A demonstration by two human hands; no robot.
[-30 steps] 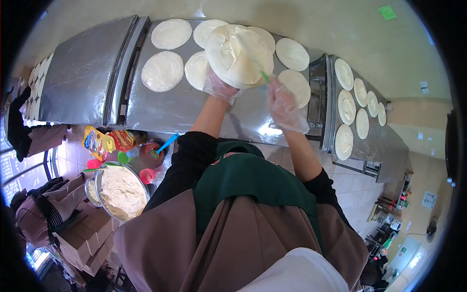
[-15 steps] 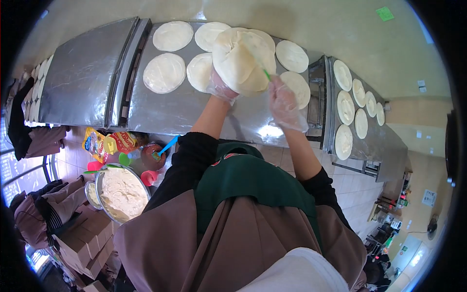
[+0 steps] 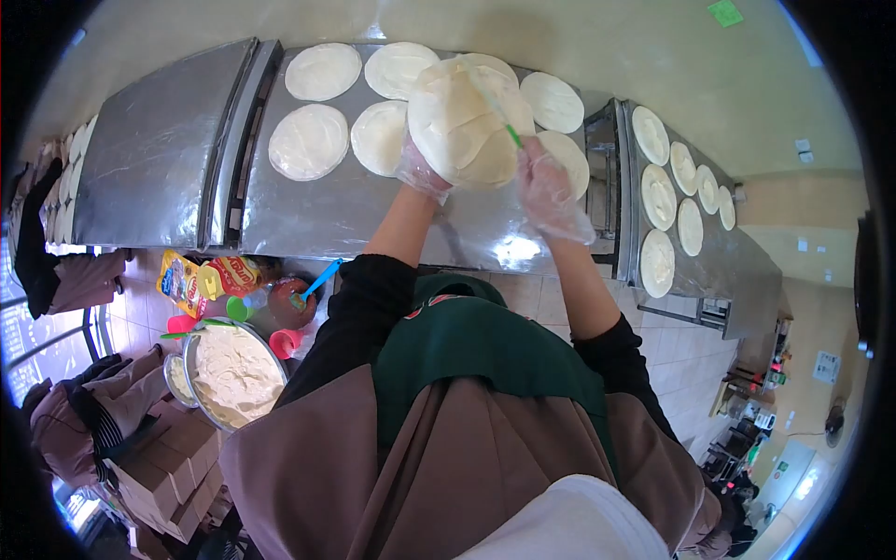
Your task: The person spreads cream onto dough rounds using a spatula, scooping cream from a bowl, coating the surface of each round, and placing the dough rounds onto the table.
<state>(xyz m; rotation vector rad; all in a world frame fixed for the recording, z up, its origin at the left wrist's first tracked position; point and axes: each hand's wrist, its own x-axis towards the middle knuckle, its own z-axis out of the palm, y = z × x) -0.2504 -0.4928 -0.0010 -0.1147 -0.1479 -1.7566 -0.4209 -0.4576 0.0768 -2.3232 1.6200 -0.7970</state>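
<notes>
Up over the metal table, my left hand point(image 3: 425, 173) in a clear plastic glove holds a pale dough round point(image 3: 467, 131) from its left edge. The fingers beneath the round are hidden. My right hand point(image 3: 549, 191), also gloved, is closed around the green handle of a spatula point(image 3: 511, 133). The tool's pale, narrow blade lies across the creamy, uneven top of the dough. Other flat rounds, such as a coated dough round point(image 3: 308, 142) on the left, lie on the table around the lifted one.
Below the metal table point(image 3: 345, 229) stands a steel bowl of cream point(image 3: 238, 373), with a blue-handled utensil point(image 3: 322, 278), a red cup point(image 3: 285, 343) and a yellow packet point(image 3: 182, 283) close by. More rounds lie on the right-hand table point(image 3: 672, 243). Another person point(image 3: 84, 280) stands far left.
The dough round now looks flatter and more open, its folded bulge reduced. The spatula's pale blade shows more plainly, reaching to the round's far edge. Both hands keep their hold.
</notes>
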